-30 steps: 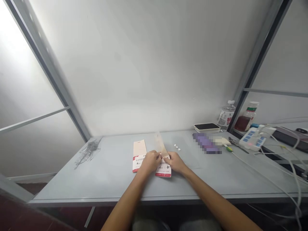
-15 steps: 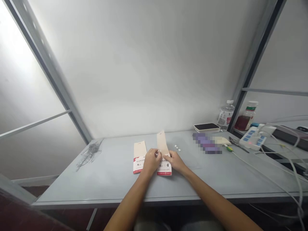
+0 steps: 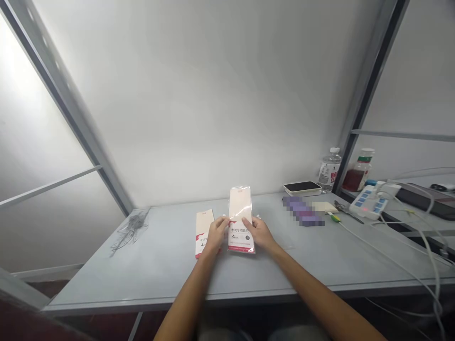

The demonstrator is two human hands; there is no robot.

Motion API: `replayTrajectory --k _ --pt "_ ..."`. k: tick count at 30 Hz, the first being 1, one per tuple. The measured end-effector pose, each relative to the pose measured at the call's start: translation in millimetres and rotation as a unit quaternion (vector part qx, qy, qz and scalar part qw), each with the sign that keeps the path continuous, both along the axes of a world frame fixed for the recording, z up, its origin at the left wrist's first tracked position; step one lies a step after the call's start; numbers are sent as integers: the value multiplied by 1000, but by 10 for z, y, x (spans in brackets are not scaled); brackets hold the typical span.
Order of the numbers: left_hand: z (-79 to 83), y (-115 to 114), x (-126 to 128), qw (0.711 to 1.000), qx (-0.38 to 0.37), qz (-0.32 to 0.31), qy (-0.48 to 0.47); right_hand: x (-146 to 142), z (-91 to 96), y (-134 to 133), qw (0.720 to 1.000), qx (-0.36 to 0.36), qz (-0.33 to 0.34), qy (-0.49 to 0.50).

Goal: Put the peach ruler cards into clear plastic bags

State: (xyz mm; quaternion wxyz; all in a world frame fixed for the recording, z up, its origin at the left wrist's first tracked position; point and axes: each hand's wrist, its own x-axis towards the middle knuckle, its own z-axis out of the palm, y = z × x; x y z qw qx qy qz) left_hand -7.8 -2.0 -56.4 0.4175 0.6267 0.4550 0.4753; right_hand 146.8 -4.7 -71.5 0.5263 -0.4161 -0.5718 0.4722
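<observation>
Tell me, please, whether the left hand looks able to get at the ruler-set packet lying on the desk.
Probably yes: the left hand is beside the lying ruler-set packet, whose upper part looks uncovered. The hand is at the edge of the held packet, but the right hand holds that one.

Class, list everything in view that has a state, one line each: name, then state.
Held packet: gripped by left hand and right hand
Other packet: lying on the table
Bottle: upright, capped
Jar: upright, capped, partly filled
Power strip: showing a red glow
Purple item: blurred, state unclear
</observation>
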Motion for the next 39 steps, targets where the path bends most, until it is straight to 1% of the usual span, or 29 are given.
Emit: replayTrajectory --k 2,5,8,13,17,19,22,28,30,32,34,37,39 --pt "18 10 -27 1000 -13 -10 -24 43 12 25 1000 -2 0 -10" --pt "43 37 -104 998 -18 9 -54 140 40 61 1000 -9 11 -19" --pt "62 53 -162 998 -19 22 -64 208 64 68 999 -18 30 -26" --pt "25 55 -126 998 -30 0 -48 146 72 16 998 -21 48 -38" --pt "-41 70 -113 998 -13 46 -46 90 85 -27 998 -22 48 -40" --pt "-61 70 -114 997 -5 58 -43 83 90 -40 998 -21 49 -43" --pt "-49 49 -97 999 -11 38 -35 81 84 -40 998 -17 46 -45" --pt "93 -31 -61 997 -45 -55 -40 92 48 -1 998 -9 27 -48" --pt "115 -37 -56 997 -41 -59 -37 92 51 0 998 -7 21 -54" --pt "108 -23 -46 998 -32 -39 -28 83 63 -5 998 -6 15 -64" --pt "82 6 -41 1000 -26 -1 -12 74 79 -8 997 -7 5 -80" --pt "47 61 -98 996 -30 75 32 113 94 15 993 -17 -23 -114" --pt "38 91 -208 987 -43 133 78 197 84 53 987 -25 -56 -148"
